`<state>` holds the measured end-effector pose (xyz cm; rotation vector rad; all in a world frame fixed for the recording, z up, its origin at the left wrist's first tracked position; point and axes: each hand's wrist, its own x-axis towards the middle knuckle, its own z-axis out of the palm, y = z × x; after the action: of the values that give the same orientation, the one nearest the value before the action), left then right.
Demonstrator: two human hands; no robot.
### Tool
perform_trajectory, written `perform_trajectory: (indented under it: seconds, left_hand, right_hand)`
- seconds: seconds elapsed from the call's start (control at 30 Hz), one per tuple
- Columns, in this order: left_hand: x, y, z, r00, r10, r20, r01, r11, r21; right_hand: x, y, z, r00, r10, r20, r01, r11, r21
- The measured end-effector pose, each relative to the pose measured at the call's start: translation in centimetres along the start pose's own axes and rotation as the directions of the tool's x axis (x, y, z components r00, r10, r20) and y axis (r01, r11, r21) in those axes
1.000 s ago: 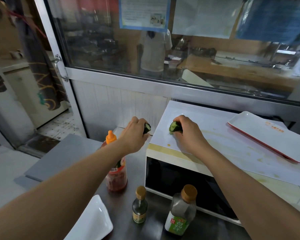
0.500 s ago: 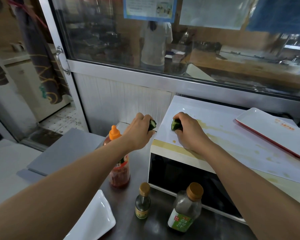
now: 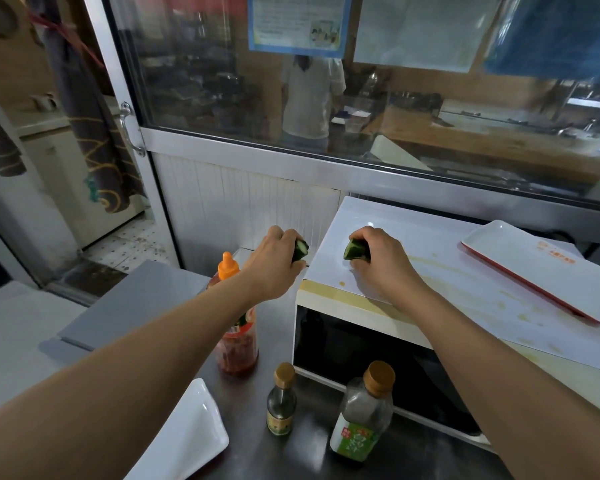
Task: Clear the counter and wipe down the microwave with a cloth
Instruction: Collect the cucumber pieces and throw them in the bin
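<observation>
A white microwave (image 3: 329, 296) stands on the steel counter (image 3: 243, 427), its top streaked with yellowish stains. My right hand (image 3: 381, 265) rests on the front left of that top, closed around a green cucumber piece (image 3: 352, 251). My left hand (image 3: 274, 261) hovers just left of the microwave, above the counter, and grips a second cucumber piece (image 3: 300, 250). A white tray with a red rim (image 3: 534, 268) lies on the right of the microwave top. No cloth is visible.
A red sauce bottle with an orange cap (image 3: 238, 327), a small dark bottle (image 3: 281, 400) and a larger bottle with a green label (image 3: 362, 414) stand before the microwave. A white plate (image 3: 184, 441) lies at the front left. A glass window (image 3: 326, 98) runs behind.
Both hands keep their cucumber pieces and have barely moved relative to the microwave. The camera has tilted up slightly, so the scene sits lower in view.
</observation>
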<state>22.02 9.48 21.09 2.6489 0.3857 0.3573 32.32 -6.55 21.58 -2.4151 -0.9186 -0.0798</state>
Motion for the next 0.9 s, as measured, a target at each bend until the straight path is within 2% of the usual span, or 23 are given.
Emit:
perform_trajectory:
  seconds: [0.23, 0.57, 0.9]
  left_hand:
    - [-1.4, 2.4, -1.3, 0.999, 0.037, -0.007, -0.038, 0.999, -0.014]
    - [-2.9, 4.9, -2.8, 0.984, 0.177, 0.027, -0.176, 0.983, -0.05]
    - [-6.3, 4.4, -3.8, 0.911, 0.395, 0.123, -0.386, 0.918, -0.089]
  right_hand:
    - [-2.5, -0.8, -3.0, 0.999, 0.017, -0.028, -0.015, 0.997, 0.071]
    - [-7.0, -2.8, -5.9, 0.982, 0.158, -0.1, -0.142, 0.979, 0.147]
    - [-14.5, -5.7, -6.0, 0.922, 0.337, -0.191, -0.309, 0.937, 0.165]
